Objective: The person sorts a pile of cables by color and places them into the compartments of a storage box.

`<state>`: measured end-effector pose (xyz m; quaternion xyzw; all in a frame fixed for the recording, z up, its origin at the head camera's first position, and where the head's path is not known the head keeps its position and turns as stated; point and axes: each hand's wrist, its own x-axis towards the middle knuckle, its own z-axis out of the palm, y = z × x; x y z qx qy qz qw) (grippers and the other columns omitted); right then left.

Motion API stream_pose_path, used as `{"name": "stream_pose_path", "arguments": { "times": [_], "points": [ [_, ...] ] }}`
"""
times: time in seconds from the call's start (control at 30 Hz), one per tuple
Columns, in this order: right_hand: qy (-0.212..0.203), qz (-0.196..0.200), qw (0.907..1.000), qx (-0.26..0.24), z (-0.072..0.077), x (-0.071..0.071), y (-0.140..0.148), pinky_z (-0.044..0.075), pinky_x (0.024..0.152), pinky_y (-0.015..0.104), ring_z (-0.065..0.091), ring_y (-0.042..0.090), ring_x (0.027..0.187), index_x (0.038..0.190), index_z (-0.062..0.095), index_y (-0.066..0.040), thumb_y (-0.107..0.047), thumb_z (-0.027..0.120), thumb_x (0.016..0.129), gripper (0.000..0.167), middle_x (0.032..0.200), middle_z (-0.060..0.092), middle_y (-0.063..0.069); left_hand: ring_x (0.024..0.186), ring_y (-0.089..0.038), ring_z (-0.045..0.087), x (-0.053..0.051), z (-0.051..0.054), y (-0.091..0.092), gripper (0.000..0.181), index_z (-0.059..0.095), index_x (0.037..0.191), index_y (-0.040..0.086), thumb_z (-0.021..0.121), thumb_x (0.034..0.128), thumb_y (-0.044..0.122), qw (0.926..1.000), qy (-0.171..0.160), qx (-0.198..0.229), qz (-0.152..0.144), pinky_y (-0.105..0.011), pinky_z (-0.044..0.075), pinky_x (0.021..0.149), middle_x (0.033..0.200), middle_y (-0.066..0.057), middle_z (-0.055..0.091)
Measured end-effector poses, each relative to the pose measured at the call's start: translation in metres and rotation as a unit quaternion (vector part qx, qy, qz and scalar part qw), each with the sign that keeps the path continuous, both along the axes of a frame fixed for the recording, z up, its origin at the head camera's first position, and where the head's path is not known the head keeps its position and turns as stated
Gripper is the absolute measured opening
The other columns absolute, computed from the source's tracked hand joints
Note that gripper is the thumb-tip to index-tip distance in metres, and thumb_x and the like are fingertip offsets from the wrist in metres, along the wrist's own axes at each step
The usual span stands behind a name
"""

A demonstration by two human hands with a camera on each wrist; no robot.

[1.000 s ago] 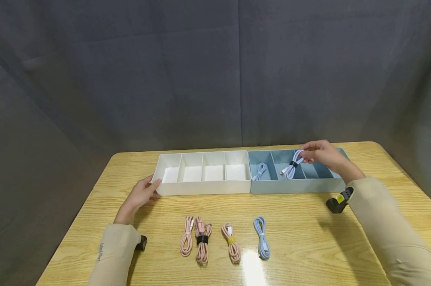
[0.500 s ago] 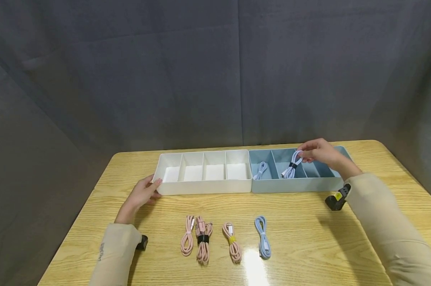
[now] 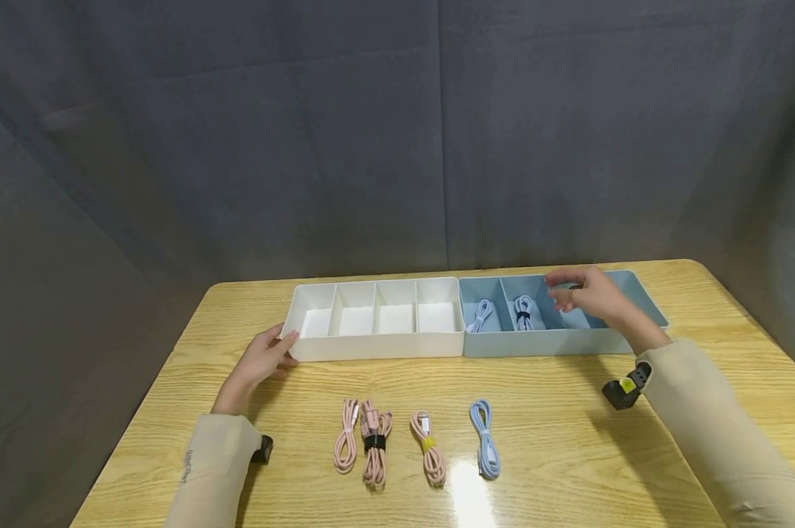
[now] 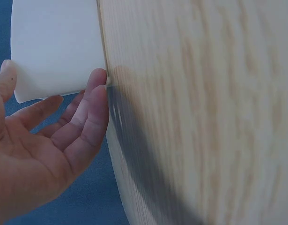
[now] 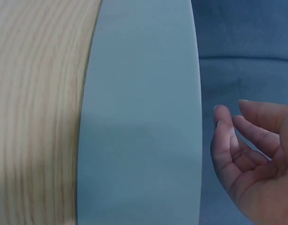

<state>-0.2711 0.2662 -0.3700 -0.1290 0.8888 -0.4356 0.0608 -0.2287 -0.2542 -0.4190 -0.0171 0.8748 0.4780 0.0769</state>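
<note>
At the left end of a white divided box, my left hand grips the near corner, thumb by the rim and fingers around the end; the left wrist view shows this hand against the white wall. Above a blue-grey divided box, my right hand hovers with fingers loosely bent and nothing in them. A pale blue charging cable with a black strap lies in that box's second compartment from the left. Another pale blue cable lies in its first compartment.
Nearer on the wooden table lie a pink cable, a pink cable with black strap, a pink cable with yellow strap and a blue cable. A dark curtain hangs behind.
My right hand has let go of the black-strapped cable, which now lies in the second compartment of the blue-grey box. The left hand has stayed at the white box.
</note>
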Motion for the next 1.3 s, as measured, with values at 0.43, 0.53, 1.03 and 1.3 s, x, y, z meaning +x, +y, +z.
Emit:
{"name": "stream_pose_path", "arguments": {
  "times": [0.43, 0.53, 1.03, 1.3],
  "points": [
    [0.025, 0.035, 0.9965, -0.072, -0.002, 0.036, -0.008, 0.049, 0.061, 0.034, 0.062, 0.021, 0.071, 0.121, 0.054, 0.005, -0.012, 0.058, 0.090, 0.035, 0.113, 0.057, 0.025, 0.081, -0.027, 0.061, 0.001, -0.004, 0.001, 0.055, 0.028, 0.139, -0.005, 0.042, 0.0978, 0.029, 1.0000, -0.003, 0.002, 0.003, -0.037, 0.052, 0.061, 0.106, -0.027, 0.055],
    [0.024, 0.041, 0.9954, -0.083, -0.005, 0.042, -0.011, 0.051, 0.063, 0.034, 0.063, 0.023, 0.071, 0.119, 0.055, 0.006, -0.012, 0.060, 0.089, 0.036, 0.108, 0.060, 0.022, 0.080, -0.026, 0.061, 0.000, -0.005, 0.001, 0.056, 0.029, 0.139, -0.005, 0.042, 0.0976, 0.030, 1.0000, -0.003, 0.001, 0.005, -0.037, 0.052, 0.061, 0.105, -0.026, 0.055],
    [0.023, 0.070, 0.9911, -0.110, -0.010, 0.059, -0.022, 0.051, 0.061, 0.032, 0.063, 0.018, 0.073, 0.119, 0.053, 0.008, -0.010, 0.057, 0.091, 0.034, 0.093, 0.064, 0.013, 0.079, -0.026, 0.061, -0.005, -0.006, 0.003, 0.053, 0.030, 0.138, -0.006, 0.042, 0.0982, 0.027, 1.0000, 0.003, 0.006, 0.004, -0.037, 0.052, 0.060, 0.102, -0.025, 0.055],
    [0.020, 0.071, 0.9916, -0.107, -0.012, 0.063, -0.027, 0.050, 0.061, 0.029, 0.061, 0.019, 0.070, 0.118, 0.054, 0.008, -0.010, 0.056, 0.091, 0.033, 0.087, 0.065, 0.012, 0.080, -0.026, 0.061, -0.005, -0.005, 0.003, 0.055, 0.030, 0.138, -0.006, 0.042, 0.0978, 0.030, 0.9999, 0.006, 0.007, 0.004, -0.037, 0.052, 0.060, 0.104, -0.026, 0.054]
  ]
}}
